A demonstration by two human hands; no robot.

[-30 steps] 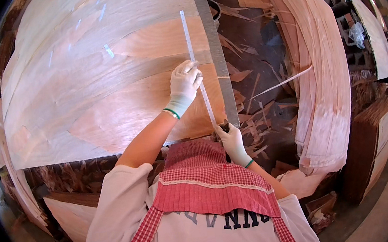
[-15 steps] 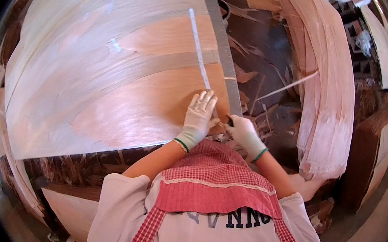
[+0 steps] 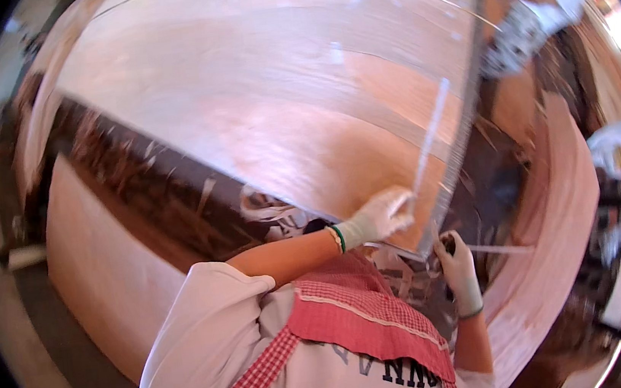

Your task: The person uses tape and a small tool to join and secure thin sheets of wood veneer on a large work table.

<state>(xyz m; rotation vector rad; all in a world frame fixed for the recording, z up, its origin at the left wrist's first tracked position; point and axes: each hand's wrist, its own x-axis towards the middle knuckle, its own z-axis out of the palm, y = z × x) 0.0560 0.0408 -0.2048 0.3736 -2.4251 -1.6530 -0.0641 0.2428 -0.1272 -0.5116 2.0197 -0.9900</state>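
Note:
A broad, pale wood veneer sheet [image 3: 237,87] lies before me, with orange-brown patches near its right corner. A thin white strip [image 3: 430,134] runs on it beside its right edge. My left hand [image 3: 382,216], in a white glove with a green cuff, is over the near corner at the strip's lower end. Its fingers look extended and apart, though blurred. Just off that corner, my gloved right hand [image 3: 459,273] is closed around a small dark tool [image 3: 448,243], mostly hidden in the fingers.
A stack of pinkish veneer sheets [image 3: 553,243] curves along the right. Veneer scraps [image 3: 146,167] lie below the sheet's near edge, beside a pale standing panel [image 3: 97,272] at left. Another person [image 3: 542,6] is bent over at the far right.
My view has turned, so the sheet now slants down to the right. My right hand has come away from the sheet's edge with the dark tool. My left hand's fingers have shifted near the strip.

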